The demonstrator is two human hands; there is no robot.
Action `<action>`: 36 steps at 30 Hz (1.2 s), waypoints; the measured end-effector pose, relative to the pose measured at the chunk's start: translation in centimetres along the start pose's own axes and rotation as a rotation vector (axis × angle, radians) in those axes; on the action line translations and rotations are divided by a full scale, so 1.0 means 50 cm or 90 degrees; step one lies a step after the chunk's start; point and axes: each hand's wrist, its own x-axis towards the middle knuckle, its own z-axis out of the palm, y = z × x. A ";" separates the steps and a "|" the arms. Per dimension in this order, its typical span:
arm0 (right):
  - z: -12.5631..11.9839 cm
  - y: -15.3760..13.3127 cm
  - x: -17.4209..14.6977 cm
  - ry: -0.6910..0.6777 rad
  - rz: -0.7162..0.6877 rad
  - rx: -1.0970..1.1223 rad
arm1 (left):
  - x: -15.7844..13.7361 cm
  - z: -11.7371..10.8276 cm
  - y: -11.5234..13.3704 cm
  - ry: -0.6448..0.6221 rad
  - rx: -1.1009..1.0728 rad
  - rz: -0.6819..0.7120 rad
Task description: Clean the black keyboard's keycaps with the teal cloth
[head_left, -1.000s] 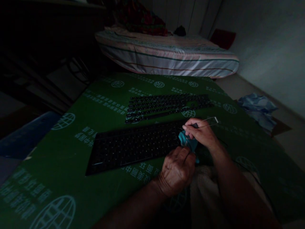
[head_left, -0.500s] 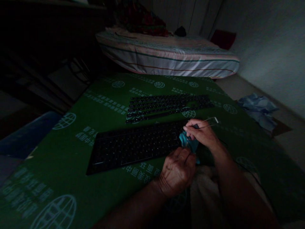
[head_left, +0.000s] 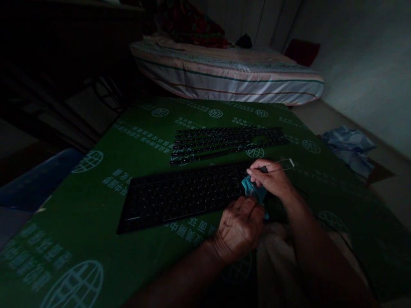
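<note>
My left hand (head_left: 241,226) is closed on a teal cloth (head_left: 257,193) at the right end of a black keyboard (head_left: 173,194), whose keycaps look to be off. Just above it, my right hand (head_left: 269,176) grips a keycap puller (head_left: 263,169) by its dark handle, the wire prongs pointing away to the right. Its fingertips touch the cloth's upper edge. Beyond the keyboard, loose black keycaps (head_left: 208,139) lie in rows on the table. Any part of the keyboard under my hands and the cloth is hidden.
All this lies on a green table (head_left: 80,205) printed with globes and characters. A thin dark cable (head_left: 340,234) runs along the right side. A bed (head_left: 237,81) with a striped sheet stands behind. Crumpled blue cloth (head_left: 348,141) lies on the floor at right; a blue object (head_left: 41,179) sits at left.
Both hands stay in nearly the same place with the cloth and the puller. The puller's wire end looks slightly turned; the view has shifted a little.
</note>
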 end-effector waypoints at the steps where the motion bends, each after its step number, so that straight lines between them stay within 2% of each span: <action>1: 0.000 0.000 0.000 0.005 0.000 0.003 | 0.000 0.000 0.000 0.000 0.001 0.002; 26: 0.005 0.001 0.004 0.035 0.005 0.029 | 0.005 0.000 -0.003 -0.009 0.007 -0.010; 36: -0.009 0.014 0.002 0.030 -0.014 0.117 | 0.002 0.004 -0.004 -0.003 -0.018 -0.005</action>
